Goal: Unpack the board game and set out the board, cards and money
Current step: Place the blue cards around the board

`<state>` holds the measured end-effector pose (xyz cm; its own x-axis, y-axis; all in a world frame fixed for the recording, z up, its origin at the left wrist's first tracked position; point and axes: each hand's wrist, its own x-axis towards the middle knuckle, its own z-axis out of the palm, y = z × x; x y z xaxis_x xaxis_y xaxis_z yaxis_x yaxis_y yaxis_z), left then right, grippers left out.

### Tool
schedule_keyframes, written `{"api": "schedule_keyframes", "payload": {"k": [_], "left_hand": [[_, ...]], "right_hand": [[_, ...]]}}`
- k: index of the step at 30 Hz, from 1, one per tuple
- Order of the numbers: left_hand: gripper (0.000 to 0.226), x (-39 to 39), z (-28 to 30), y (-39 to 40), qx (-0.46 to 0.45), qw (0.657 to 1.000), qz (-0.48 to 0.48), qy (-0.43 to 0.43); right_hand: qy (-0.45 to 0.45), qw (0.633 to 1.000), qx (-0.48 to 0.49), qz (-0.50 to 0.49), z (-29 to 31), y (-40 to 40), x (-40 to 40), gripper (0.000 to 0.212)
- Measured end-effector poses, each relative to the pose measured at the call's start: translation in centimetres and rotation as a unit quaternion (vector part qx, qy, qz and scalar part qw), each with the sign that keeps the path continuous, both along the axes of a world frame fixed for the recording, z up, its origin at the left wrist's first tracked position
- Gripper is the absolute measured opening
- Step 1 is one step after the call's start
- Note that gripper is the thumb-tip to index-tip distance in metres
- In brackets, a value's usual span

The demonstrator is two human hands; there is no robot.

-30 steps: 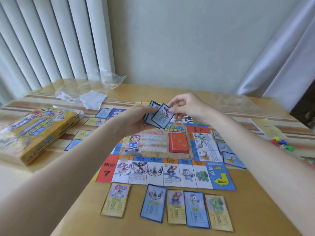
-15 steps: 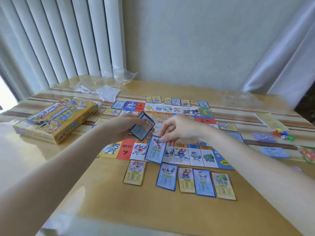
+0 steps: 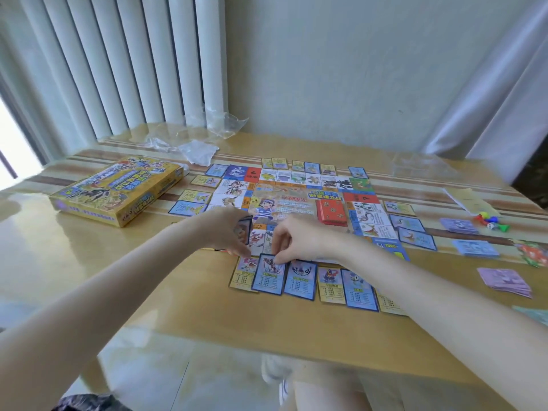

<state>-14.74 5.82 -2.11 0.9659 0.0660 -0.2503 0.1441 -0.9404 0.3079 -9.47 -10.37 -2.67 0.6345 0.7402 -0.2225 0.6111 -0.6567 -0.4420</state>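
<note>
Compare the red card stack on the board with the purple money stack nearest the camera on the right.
The red card stack sits on the board, squared up; the purple money stack lies off it on the table, slightly fanned. One is red, the other pale purple. Neither of the hands touches either stack.

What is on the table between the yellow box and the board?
In the head view, three small cards lie in a column between the yellow box and the board.
</note>
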Motion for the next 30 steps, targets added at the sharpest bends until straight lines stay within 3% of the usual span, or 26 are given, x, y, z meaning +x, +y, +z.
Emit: {"api": "schedule_keyframes", "payload": {"k": [3,5,12,18,23,27,30], "left_hand": [[0.076,-0.1,-0.6,-0.6,0.107,0.993,-0.039,-0.011],[0.073,0.1,-0.7,-0.8,0.125,0.991,-0.047,-0.012],[0.049,0.2,-0.7,-0.5,0.103,0.994,-0.037,-0.004],[0.051,0.2,-0.6,-0.2,0.124,0.992,-0.038,-0.001],[0.048,0.3,-0.4,-0.4,0.136,0.989,-0.052,0.010],[0.044,0.4,0.5,-0.7,0.105,0.993,-0.045,-0.018],[0.038,0.3,1.2,-1.4,0.056,0.997,-0.055,-0.027]], "right_hand": [[-0.014,1.000,-0.004,0.000,0.0,0.0,-0.4,0.016],[-0.021,1.000,-0.006,0.001,0.1,0.0,-0.5,0.016],[-0.041,0.999,-0.012,0.006,0.4,-0.2,-0.8,0.018],[-0.052,0.998,-0.032,0.013,0.4,0.1,-0.8,0.017],[-0.131,0.988,-0.065,0.047,0.2,0.6,-0.9,0.011],[-0.183,0.978,-0.076,0.058,0.1,0.6,-0.9,0.017],[-0.165,0.985,-0.043,0.039,0.8,0.1,-0.8,0.020]]}}
